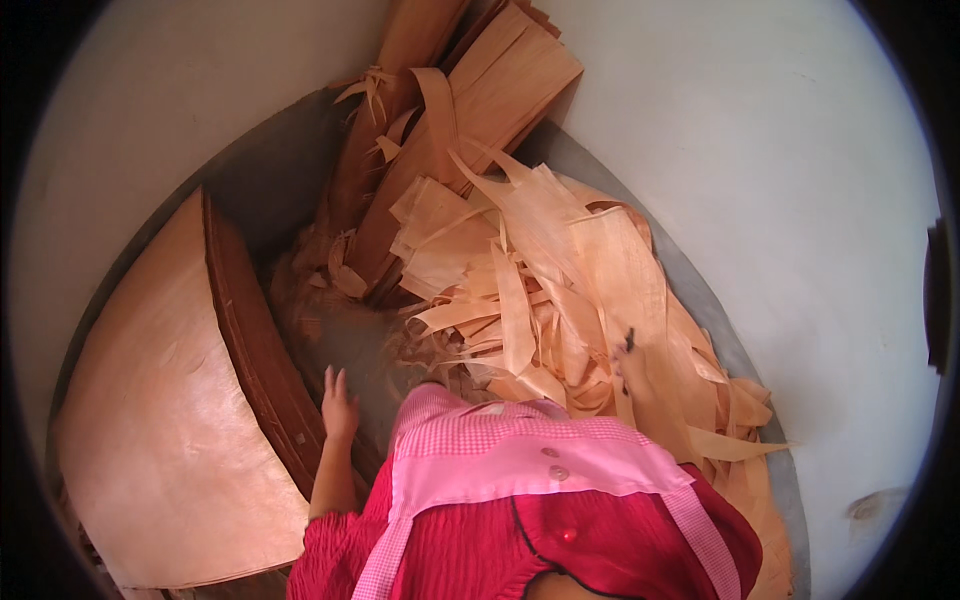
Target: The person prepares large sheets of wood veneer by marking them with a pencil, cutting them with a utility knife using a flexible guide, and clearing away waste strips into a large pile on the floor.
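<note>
My left hand (340, 408) is raised with its fingers stretched out and nothing in it. It is beside the edge of a tall stack of wood veneer sheets (170, 400), whose top sheet is broad, smooth and pale orange. My right hand (632, 372) is over a long veneer strip on the right and blends into its colour. A small dark object (629, 340) shows at its fingertips, too small and blurred to name. Around that hand lies a loose heap of torn veneer strips (530, 310), curled and overlapping.
Bundled veneer sheets (510, 75) lean against the pale wall (750, 120) at the back. A grey floor (365, 345) shows between the stack and the heap. One strip end (740, 445) juts toward the right wall. A dark fixture (938, 295) sits at the far right.
</note>
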Tool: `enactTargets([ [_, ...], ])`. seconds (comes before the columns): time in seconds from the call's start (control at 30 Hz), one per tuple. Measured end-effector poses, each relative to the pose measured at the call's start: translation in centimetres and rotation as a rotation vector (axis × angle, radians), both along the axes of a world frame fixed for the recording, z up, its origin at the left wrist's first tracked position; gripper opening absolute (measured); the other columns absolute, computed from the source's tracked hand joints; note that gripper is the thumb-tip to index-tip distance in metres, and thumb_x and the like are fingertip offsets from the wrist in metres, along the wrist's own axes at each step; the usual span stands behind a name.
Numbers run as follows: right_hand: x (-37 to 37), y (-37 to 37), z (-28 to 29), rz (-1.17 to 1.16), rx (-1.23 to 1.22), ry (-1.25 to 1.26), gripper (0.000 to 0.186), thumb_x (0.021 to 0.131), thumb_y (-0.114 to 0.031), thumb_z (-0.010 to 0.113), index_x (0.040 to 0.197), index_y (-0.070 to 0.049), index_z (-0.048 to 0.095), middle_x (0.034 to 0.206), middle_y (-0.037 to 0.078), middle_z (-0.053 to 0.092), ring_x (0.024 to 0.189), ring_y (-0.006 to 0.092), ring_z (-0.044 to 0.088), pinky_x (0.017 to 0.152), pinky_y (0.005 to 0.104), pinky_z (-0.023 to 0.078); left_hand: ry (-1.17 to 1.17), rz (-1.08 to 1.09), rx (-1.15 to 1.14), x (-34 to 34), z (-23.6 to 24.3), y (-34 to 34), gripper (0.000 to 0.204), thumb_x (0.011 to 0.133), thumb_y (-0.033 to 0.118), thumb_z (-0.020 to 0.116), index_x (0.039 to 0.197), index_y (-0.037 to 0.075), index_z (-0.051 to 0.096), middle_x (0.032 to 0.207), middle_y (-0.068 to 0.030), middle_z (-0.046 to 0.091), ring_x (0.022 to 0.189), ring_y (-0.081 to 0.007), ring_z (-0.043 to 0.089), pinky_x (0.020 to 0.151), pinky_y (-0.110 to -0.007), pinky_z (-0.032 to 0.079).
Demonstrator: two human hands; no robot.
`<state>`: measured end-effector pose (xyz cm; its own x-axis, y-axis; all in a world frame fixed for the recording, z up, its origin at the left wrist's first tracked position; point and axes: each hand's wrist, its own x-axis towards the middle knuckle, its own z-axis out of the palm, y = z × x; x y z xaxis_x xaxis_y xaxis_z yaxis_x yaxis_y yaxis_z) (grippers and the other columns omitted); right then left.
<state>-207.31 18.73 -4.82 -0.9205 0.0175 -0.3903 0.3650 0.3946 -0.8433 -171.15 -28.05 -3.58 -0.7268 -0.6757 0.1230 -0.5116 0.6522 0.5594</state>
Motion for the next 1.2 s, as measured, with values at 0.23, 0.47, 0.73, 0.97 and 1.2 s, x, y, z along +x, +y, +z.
enactTargets([
  [0.23,-5.6,-15.1,3.9,0.184,-0.158,0.011,0.014,0.079,-0.011,0.058,0.088,-0.001,0.059,0.06,0.005,0.057,0.038,0.0079,0.043,0.033,0.0213,0.033,0.088,-0.231,0.359,-28.3,1.5,-12.2,0.045,0.075,0.006,0.058,0.119,0.004,0.047,0.121,-0.0159,0.048,0.11,-0.0266,0.048,0.089,-0.033,0.04],
  [0.47,-10.0,-25.6,1.0,-0.079,-0.293,0.052,0.016,0.077,-0.016,0.062,0.085,-0.002,0.058,0.06,0.003,0.055,0.045,0.0106,0.048,0.039,0.0234,0.038,0.376,-0.122,0.721,-61.2,3.4,-30.0,0.051,0.082,0.026,0.056,0.122,-0.002,0.043,0.12,-0.0165,0.049,0.11,-0.0242,0.048,0.089,-0.031,0.039],
  [0.73,-8.5,-33.8,0.8,0.106,0.157,-0.141,0.021,0.078,-0.011,0.058,0.096,-0.002,0.056,0.066,0.004,0.059,0.047,0.012,0.051,0.04,0.0235,0.041,0.571,-0.022,1.272,-83.8,2.6,-38.3,0.036,0.082,0.023,0.054,0.108,-0.003,0.052,0.106,-0.0134,0.055,0.093,-0.0256,0.053,0.077,-0.033,0.044],
  [0.97,-8.7,-34.6,-1.9,-0.091,0.079,-0.069,0.046,0.078,-0.008,0.058,0.121,-0.007,0.042,0.079,0.01,0.059,0.069,0.0197,0.055,0.059,0.0302,0.045,0.155,-0.226,1.336,-85.6,11.4,-44.4,0.028,0.083,0.018,0.053,0.103,-0.001,0.055,0.102,-0.0121,0.058,0.091,-0.0242,0.055,0.076,-0.035,0.047],
  [1.2,-10.6,-38.1,2.6,-0.091,0.076,-0.108,0.042,0.076,-0.002,0.059,0.117,-0.003,0.046,0.08,0.008,0.057,0.067,0.0161,0.055,0.061,0.0279,0.045,0.02,-0.074,1.361,-85.7,17.3,-43.0,0.027,0.085,0.017,0.052,0.105,0.0,0.055,0.105,-0.0107,0.058,0.097,-0.023,0.055,0.082,-0.036,0.048],
])
